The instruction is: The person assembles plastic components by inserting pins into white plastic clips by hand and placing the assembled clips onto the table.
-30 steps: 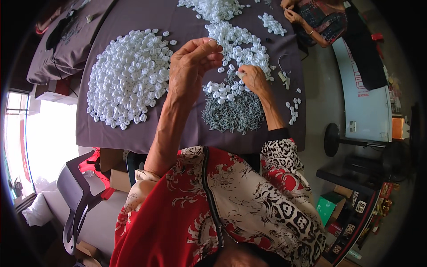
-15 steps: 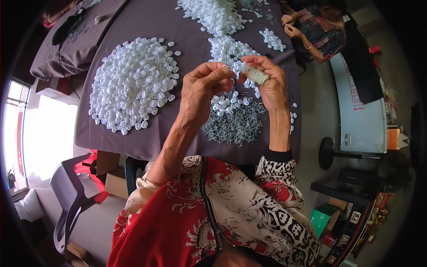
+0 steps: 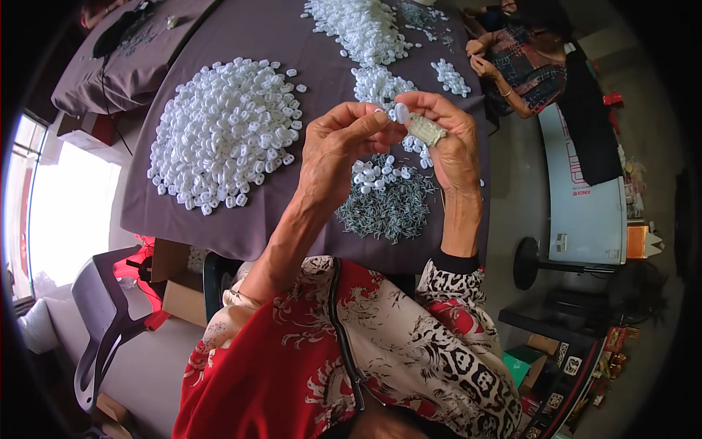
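My right hand [image 3: 455,143] pinches a small white oval plastic piece [image 3: 401,113] between its fingertips. A pale, ribbed wrap [image 3: 426,129] sits around the thumb of that hand. My left hand [image 3: 329,146] is closed in a pinch right beside the white piece; whatever its fingertips hold is too small to make out. Below the hands lies a heap of small grey metal pins or screws [image 3: 384,208], with several white pieces [image 3: 376,173] on its far edge.
A large heap of white pieces [image 3: 227,132] covers the left of the dark tablecloth [image 3: 292,227]. Another heap [image 3: 358,29] lies at the far side, with a small cluster [image 3: 450,77] to its right. A co-worker [image 3: 523,66] sits at the far right. A grey chair [image 3: 110,314] stands at left.
My left fingertips have come closer to my right ones, so the hands now meet at the white piece. The view has shifted slightly.
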`<state>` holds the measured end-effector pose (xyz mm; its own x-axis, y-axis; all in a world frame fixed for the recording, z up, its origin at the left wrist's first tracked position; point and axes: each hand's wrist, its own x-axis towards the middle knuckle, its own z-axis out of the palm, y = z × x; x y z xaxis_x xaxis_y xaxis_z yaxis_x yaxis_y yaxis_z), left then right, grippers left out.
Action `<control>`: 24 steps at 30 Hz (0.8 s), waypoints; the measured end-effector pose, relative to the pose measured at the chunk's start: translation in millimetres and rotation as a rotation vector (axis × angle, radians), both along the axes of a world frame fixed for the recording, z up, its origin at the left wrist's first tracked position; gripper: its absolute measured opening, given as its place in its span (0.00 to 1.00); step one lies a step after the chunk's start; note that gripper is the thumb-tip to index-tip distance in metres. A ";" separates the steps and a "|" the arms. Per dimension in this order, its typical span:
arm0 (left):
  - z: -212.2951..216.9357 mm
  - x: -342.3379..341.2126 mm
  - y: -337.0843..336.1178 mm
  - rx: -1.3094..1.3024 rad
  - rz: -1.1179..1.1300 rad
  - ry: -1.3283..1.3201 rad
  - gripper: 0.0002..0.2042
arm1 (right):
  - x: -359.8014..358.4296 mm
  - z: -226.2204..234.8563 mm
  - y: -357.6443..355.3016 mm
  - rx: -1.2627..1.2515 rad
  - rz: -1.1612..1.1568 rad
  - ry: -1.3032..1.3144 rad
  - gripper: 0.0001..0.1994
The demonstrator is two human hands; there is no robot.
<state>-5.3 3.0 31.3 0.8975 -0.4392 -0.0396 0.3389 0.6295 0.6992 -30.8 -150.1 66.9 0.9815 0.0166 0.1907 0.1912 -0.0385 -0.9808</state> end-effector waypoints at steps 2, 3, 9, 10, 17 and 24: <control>0.8 -0.4 0.6 -0.015 -0.003 0.005 0.07 | -0.2 2.4 2.0 -0.026 -0.015 -0.013 0.14; 2.3 -0.8 0.7 -0.031 -0.005 0.014 0.07 | -0.6 3.2 2.3 -0.027 -0.014 -0.013 0.14; 1.2 1.2 1.2 -0.079 -0.003 0.043 0.07 | -6.3 12.0 9.8 -0.206 -0.040 -0.019 0.14; 1.2 1.3 0.4 -0.089 -0.012 0.044 0.07 | -6.8 13.0 8.8 -0.245 -0.054 -0.035 0.14; -0.5 0.9 0.8 -0.090 -0.011 0.069 0.07 | -8.6 10.2 7.4 -0.457 -0.043 -0.133 0.14; -4.0 0.1 2.6 -0.116 -0.042 0.049 0.06 | -5.0 11.4 6.2 -0.664 -0.029 -0.258 0.11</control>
